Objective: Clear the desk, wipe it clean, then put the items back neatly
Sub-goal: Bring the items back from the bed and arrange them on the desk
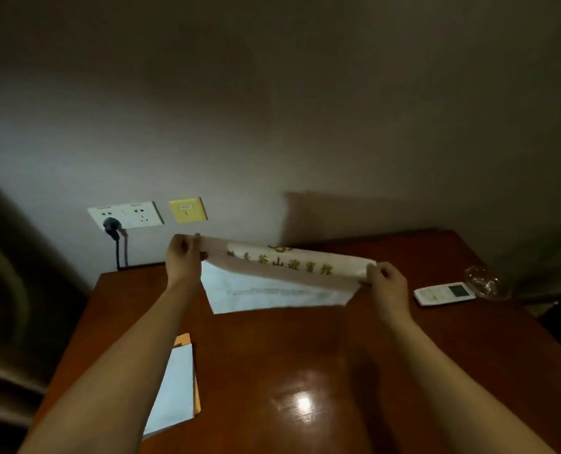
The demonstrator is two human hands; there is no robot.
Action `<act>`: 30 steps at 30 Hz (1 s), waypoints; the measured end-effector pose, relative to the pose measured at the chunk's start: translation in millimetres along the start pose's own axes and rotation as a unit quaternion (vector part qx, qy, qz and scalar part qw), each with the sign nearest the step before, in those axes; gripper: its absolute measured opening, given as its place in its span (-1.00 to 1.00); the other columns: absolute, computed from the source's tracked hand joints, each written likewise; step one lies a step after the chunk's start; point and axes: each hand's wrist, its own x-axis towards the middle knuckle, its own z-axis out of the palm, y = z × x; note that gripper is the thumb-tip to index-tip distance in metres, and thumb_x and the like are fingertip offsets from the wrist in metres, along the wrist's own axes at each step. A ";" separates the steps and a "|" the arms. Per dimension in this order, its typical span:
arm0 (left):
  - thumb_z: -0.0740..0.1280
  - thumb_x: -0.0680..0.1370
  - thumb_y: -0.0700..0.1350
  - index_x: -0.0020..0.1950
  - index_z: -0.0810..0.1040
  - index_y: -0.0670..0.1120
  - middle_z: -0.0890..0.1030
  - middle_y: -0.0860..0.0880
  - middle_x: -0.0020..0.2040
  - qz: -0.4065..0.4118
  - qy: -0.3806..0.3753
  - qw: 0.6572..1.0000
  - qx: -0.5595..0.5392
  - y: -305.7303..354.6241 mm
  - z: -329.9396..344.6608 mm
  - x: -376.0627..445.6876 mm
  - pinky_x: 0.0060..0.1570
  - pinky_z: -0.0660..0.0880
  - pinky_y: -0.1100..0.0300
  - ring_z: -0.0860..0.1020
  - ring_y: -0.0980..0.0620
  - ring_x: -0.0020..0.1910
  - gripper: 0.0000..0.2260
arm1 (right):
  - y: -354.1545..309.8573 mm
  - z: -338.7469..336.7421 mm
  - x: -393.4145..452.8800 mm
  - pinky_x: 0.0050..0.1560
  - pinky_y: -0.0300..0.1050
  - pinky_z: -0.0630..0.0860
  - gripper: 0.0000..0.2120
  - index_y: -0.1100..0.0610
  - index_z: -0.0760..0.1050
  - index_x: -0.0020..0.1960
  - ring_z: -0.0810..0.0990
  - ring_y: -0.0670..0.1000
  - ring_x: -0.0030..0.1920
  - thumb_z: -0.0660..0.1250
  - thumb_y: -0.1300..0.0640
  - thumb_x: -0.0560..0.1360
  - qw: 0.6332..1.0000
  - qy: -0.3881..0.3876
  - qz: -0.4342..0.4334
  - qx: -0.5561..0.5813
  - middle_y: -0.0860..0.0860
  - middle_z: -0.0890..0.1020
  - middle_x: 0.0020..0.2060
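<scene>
Your left hand (184,253) and right hand (385,278) each pinch one end of the gold-lettered sheet (282,263), stretched between them above the desk (305,355). Judged step: replacing items. Next, lower it flat, clear of the remote (444,293) beside your right hand.

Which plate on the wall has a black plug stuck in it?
The white socket plate, left of the yellow plate. A black plug sits in its left socket; the yellow one has none.
</scene>
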 end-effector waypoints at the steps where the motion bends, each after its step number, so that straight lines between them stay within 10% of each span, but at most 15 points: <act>1: 0.18 0.63 -0.13 -0.05 0.38 -0.21 0.46 -0.04 -0.25 0.027 0.017 0.999 0.029 -5.9 -5.4 -13.1 -0.26 0.43 0.16 0.49 0.06 -0.29 -0.84 | 0.4 -5.7 -5.7 -0.35 -0.23 0.32 -0.79 0.21 0.39 -0.22 0.39 -0.06 -0.31 0.18 0.24 0.59 1.000 -0.005 -0.026 -0.012 0.03 0.43 -0.31; 9: 0.21 0.62 -0.04 -0.01 0.47 -0.25 0.48 -0.15 -0.25 -0.147 -0.022 0.966 0.209 -144.5 -45.1 -142.7 -0.37 0.30 0.17 0.43 -0.06 -0.32 -0.74 | 119.9 -39.1 -51.7 -0.13 0.03 0.48 -0.86 0.25 0.44 -0.20 0.47 0.08 -0.20 0.24 0.30 0.54 0.982 -0.034 0.182 -0.038 0.14 0.50 -0.26; 14: 0.24 0.61 -0.04 0.24 0.49 -0.25 0.59 -0.22 0.06 -0.278 -0.127 0.898 0.315 -188.8 -53.4 -177.1 -0.08 0.49 0.07 0.55 -0.13 -0.04 -0.67 | 174.6 -46.2 -70.4 -0.24 0.01 0.53 -0.83 0.29 0.44 0.05 0.53 0.16 -0.18 0.30 0.20 0.55 0.935 -0.034 0.332 -0.117 0.11 0.48 -0.22; 20: 0.26 0.60 -0.09 0.24 0.50 -0.24 0.59 -0.17 0.07 -0.243 -0.138 0.897 0.343 -187.4 -48.9 -176.4 -0.14 0.50 0.16 0.55 -0.08 -0.05 -0.71 | 190.7 -44.3 -64.6 -0.15 -0.14 0.39 -0.87 0.24 0.52 0.04 0.47 0.04 -0.12 0.25 0.21 0.56 0.916 -0.044 0.230 -0.324 0.11 0.55 -0.07; 30: 0.26 0.60 -0.11 0.18 0.48 -0.19 0.54 -0.08 -0.04 -0.240 -0.139 0.896 0.347 -198.3 -34.4 -159.1 -0.37 0.42 0.30 0.50 0.03 -0.12 -0.78 | 203.5 -41.9 -37.0 -0.38 -0.22 0.28 -0.82 0.15 0.44 -0.21 0.45 -0.04 -0.27 0.20 0.23 0.57 0.914 -0.057 0.200 -0.348 0.05 0.53 -0.24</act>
